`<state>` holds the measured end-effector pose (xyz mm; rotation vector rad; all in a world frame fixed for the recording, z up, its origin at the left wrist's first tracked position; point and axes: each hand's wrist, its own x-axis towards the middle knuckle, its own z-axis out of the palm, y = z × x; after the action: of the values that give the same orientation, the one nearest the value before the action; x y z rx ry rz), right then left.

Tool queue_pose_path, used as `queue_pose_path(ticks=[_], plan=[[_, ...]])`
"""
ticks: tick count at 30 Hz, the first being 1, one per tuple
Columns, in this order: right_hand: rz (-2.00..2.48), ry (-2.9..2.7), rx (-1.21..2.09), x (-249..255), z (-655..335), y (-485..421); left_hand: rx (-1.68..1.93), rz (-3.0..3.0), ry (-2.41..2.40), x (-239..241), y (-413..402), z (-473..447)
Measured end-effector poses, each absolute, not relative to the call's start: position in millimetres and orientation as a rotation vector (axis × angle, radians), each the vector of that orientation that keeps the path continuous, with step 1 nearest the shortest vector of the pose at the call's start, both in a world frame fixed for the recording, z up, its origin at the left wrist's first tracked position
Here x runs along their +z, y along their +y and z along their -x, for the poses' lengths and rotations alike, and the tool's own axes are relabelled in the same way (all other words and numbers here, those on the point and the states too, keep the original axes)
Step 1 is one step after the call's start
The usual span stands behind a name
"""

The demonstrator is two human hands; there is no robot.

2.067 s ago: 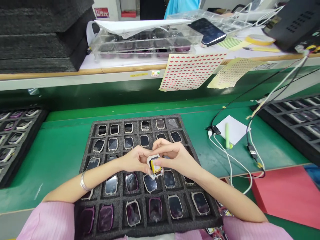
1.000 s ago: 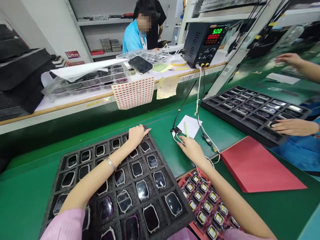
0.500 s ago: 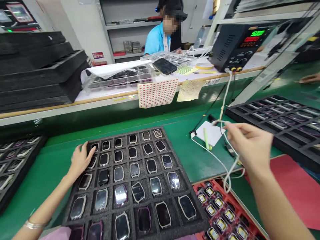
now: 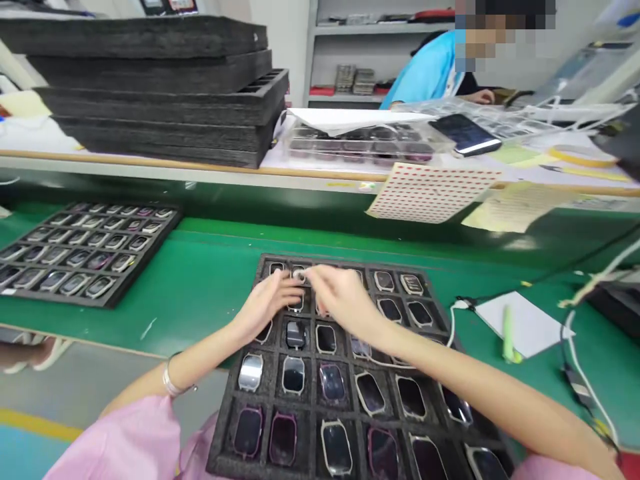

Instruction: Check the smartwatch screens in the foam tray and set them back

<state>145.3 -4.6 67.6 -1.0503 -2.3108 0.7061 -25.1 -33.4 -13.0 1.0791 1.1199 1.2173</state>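
Note:
A black foam tray [image 4: 307, 417] holds several watch cases with dark screens, one to a compartment, in grey and purple frames. My right hand [image 4: 345, 303] pinches the end of a white cable [image 4: 387, 364] over the far-left compartments. The small white tip [image 4: 300, 273] shows at its fingertips, and the cable runs back beneath the forearm. Beside it, my left hand [image 4: 265, 303] reaches over the tray's left edge with fingers stretched out, nearly meeting the right fingertips. Under the left fingers lies a watch case [image 4: 296, 301], partly covered. Whether the tip touches a watch is too blurred to see.
Another filled foam tray [image 4: 95, 250] lies on the green table at the left. Stacked black trays [image 4: 165, 93] and a phone [image 4: 466, 134] occupy the shelf. To the right are white paper [image 4: 537, 330] and a green pen [image 4: 508, 333]. A co-worker [image 4: 425, 70] sits beyond.
My right hand has carried the cable from the right side leftward to the tray's far-left compartments. My left hand has shifted slightly off the corner watch. The camera has turned left.

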Motion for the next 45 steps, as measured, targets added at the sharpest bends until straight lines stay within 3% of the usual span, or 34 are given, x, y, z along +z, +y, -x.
queue_pose_path(ticks=[4, 9, 15, 26, 32, 38, 45], plan=[[0.816, -2.588, 0.682, 35, -114, -3, 1.113, -0.539, 0.783, -9, -23, 32], [0.76, -2.627, 0.363, 34, -113, 54, 1.117, -0.408, 0.821, -35, -7, 52], [0.503, -2.946, 0.442, 12, -97, 117, 0.944, -0.446, 0.786, -40, -10, 47], [0.717, -2.91, 0.464, -8, -85, 116, 0.915, -0.683, 0.734, -48, -17, 53], [0.598, -2.546, 0.906, 11, -124, 92, 0.913, -0.705, 0.779, -50, -15, 49], [0.438, -2.791, 0.646, 3, -133, 61, 0.943, -0.812, 0.786, -53, -16, 48], [0.408, -2.807, 0.602, -5, -134, 62, 0.896, -0.915, 0.907, -47, -17, 46]])
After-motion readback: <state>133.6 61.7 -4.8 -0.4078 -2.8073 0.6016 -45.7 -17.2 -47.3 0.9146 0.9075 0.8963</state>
